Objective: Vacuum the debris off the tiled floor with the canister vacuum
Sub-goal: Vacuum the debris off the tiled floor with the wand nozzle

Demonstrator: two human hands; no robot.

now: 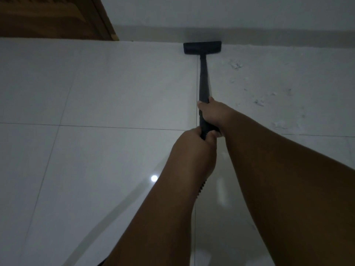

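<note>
Because the wand (203, 79) is long, we hold it with both hands, one behind the other. Our right hand (212, 114) is wrapped round it further out, and our left hand (192, 143) is curled round its near end, close behind the right. That split grip, we judge, gives us leverage to steer the nozzle (202, 47). The nozzle sits flat on the floor (115, 93) far ahead of both hands, up against the foot of the wall (249, 16). A ribbed hose (201, 186) shows under the left wrist; the canister is out of view. The debris (257, 101), pale scraps and dust, lies to the right of the right hand and partly ahead of it, beside the wand and not under the nozzle. So that patch looks uncleaned, while the tiles left of our hands look bare. A pull back and a swing right seems the likely next stroke.
</note>
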